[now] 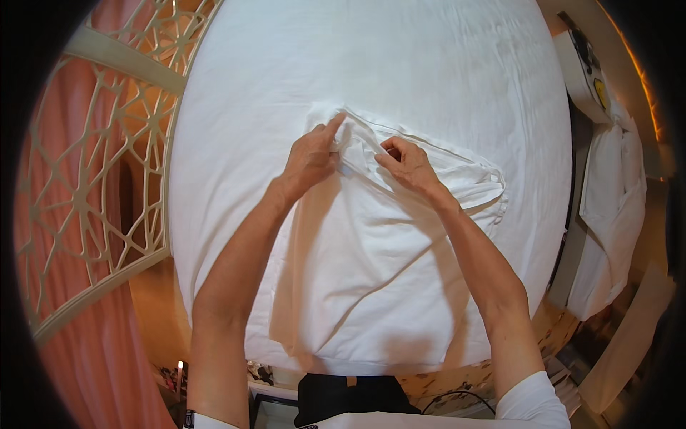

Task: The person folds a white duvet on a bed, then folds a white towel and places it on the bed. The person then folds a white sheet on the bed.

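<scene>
A white cloth piece with a hemmed, bunched opening lies spread on the white-covered surface, its near end reaching the front edge. My left hand grips the cloth at the far left corner, the index finger stretched along the edge. A small pale blue tag shows just below those fingers. To the right, my right hand pinches a fold of the same edge between thumb and curled fingers. Beyond it the open hem loops out to a rounded right corner. Layers inside the fold are partly hidden.
A cream lattice screen stands along the left, before a pink curtain. At right are a white box and white fabric draped beside the surface. A black cable runs below the front edge.
</scene>
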A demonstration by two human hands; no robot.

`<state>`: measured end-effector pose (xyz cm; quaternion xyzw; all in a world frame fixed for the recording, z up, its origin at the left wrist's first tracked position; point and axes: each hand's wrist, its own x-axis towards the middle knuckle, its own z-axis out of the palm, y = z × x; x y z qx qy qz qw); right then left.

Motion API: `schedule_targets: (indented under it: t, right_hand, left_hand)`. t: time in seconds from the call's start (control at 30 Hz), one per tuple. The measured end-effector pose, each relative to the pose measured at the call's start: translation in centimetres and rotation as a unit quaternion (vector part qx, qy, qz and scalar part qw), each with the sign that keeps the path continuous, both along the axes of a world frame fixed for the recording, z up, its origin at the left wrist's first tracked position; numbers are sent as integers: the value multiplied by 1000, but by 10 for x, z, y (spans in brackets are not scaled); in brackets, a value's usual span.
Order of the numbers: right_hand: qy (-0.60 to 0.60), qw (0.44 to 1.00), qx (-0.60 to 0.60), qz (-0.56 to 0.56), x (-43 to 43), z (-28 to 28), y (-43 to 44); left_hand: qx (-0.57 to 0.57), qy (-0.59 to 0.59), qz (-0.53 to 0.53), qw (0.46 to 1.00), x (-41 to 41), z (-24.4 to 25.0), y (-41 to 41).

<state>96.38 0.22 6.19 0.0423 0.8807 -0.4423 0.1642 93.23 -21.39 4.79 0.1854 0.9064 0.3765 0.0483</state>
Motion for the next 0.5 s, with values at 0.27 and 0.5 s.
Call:
schedule_targets:
  t: [0.27, 0.5]
  right_hand:
    - [32, 998, -39, 22, 11, 9, -5]
    - [10, 1000, -4, 28, 13, 15, 16]
  left_hand:
    - [-139, -166, -132, 967, -46, 26, 4]
    - [55, -285, 14, 957, -35, 22, -13]
